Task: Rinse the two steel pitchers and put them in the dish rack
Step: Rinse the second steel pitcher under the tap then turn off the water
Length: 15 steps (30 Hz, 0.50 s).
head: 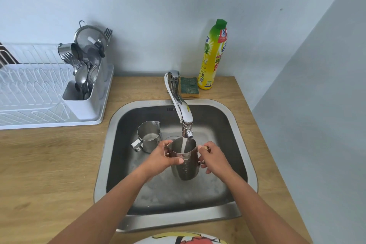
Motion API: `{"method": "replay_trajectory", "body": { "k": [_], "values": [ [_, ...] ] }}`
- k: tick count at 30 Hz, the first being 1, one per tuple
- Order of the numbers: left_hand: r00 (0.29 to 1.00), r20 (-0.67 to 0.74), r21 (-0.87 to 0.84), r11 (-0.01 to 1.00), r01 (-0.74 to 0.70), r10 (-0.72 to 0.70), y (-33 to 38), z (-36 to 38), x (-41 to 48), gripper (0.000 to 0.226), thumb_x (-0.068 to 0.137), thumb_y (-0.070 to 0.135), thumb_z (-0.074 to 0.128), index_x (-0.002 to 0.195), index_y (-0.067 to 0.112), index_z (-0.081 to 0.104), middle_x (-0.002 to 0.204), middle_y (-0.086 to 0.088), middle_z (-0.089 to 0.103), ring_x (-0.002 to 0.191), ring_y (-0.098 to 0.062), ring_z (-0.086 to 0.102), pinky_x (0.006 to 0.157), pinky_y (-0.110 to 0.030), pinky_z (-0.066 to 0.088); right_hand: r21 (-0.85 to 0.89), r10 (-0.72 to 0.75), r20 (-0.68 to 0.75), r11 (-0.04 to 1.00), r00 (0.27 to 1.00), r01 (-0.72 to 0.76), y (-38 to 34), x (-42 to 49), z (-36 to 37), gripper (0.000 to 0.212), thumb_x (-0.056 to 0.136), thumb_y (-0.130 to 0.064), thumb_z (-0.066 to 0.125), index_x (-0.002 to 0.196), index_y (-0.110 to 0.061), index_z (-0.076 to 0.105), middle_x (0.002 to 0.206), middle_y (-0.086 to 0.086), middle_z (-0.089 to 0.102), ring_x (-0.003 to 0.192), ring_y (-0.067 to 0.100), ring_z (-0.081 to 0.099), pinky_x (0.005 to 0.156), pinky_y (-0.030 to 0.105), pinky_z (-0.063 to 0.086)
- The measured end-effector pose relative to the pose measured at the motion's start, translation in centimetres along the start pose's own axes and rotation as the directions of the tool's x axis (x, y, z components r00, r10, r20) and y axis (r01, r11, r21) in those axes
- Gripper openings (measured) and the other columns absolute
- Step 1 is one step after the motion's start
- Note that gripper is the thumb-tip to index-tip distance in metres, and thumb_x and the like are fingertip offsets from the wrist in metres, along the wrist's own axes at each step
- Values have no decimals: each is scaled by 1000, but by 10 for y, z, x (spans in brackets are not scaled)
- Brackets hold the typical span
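I hold one steel pitcher (pixel 185 166) upright over the sink (pixel 243 144), under the faucet (pixel 181 105). Water runs from the spout straight into its open top. My left hand (pixel 163 156) grips its left side near the rim, thumb across the front. My right hand (pixel 213 157) is closed on its handle at the right. The second steel pitcher (pixel 149 134) stands upright on the sink floor at the back left, handle toward me, apart from both hands. The white dish rack (pixel 35 89) sits on the counter at the far left.
A cutlery holder (pixel 85 101) full of spoons, forks and a strainer fills the rack's right end. A green sponge (pixel 189 87) and a yellow dish soap bottle (pixel 213 55) stand behind the sink. Wooden counter (pixel 49 160) surrounds the sink; a wall rises close on the right.
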State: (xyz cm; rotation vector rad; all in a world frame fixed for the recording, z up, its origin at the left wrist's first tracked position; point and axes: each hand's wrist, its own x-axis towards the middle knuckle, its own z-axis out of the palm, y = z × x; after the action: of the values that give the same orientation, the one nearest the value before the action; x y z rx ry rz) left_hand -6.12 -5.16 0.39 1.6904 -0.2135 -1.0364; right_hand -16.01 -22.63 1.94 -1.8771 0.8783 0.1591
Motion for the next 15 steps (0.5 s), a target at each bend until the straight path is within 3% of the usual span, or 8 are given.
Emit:
{"method": "replay_trajectory", "body": {
  "k": [3,7,10,15],
  "values": [
    [999,36,24,999,-33,32,-3,2,0,73,76,-7,77,133,24,43,110,-10,70,99,-16,68,76,-19,56,-53,-58,-23,997,998,57,-1,-3,-4,15,97,-39,50,90,-26,54,91,3,67,78,19,64,62,33,51],
    [998,43,37,998,-56,55,-6,9,0,72,73,-14,76,131,18,47,98,-6,69,82,-12,71,80,-29,58,-156,-156,-43,977,987,148,-4,-9,-9,14,97,-36,54,89,-24,56,93,-1,63,83,14,59,66,27,44],
    [993,0,10,993,-121,121,-6,16,1,76,70,-18,75,128,22,48,106,-3,65,91,-15,66,79,-23,59,-172,-222,-75,963,972,206,-6,-11,-12,11,95,-32,56,86,-28,56,98,-3,56,85,11,55,70,26,40],
    [946,-135,75,956,-285,293,-2,16,5,84,64,-10,82,130,33,51,119,7,64,107,-12,63,84,-18,54,-39,-301,-125,954,945,299,-3,-11,-13,15,95,-24,61,82,-31,58,101,-7,53,86,7,54,76,20,42]
  ]
}}
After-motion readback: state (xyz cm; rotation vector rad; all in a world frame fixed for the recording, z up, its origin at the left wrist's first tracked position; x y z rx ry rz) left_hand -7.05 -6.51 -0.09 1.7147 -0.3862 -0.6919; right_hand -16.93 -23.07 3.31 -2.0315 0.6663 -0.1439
